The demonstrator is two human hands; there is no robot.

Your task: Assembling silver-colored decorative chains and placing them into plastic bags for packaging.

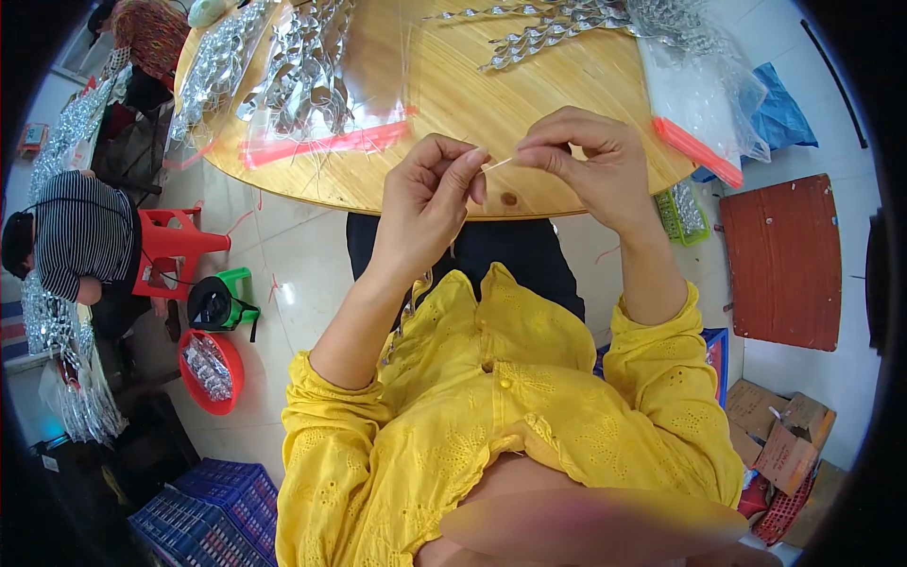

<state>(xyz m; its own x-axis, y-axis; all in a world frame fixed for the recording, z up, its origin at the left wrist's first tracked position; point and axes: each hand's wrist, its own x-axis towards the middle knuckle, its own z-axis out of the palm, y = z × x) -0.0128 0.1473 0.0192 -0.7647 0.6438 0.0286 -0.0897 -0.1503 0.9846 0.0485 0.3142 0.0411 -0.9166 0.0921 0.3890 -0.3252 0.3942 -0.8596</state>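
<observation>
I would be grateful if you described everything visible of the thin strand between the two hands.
The thin strand is pale, off-white to light tan, and very slender. Only a short, nearly straight stretch shows, slanting slightly upward from the left hand to the right hand. Fingertips pinch it on both sides, hiding where it runs on. In the picture it lies against the light wooden tabletop, close to the near edge. Its material is too fine to tell.

- Your table (463, 90) is yellow wood — with a round edge.
- On it you have shiny silver twisty strips (557, 40) and clear bags (685, 94) with pink edges.
</observation>
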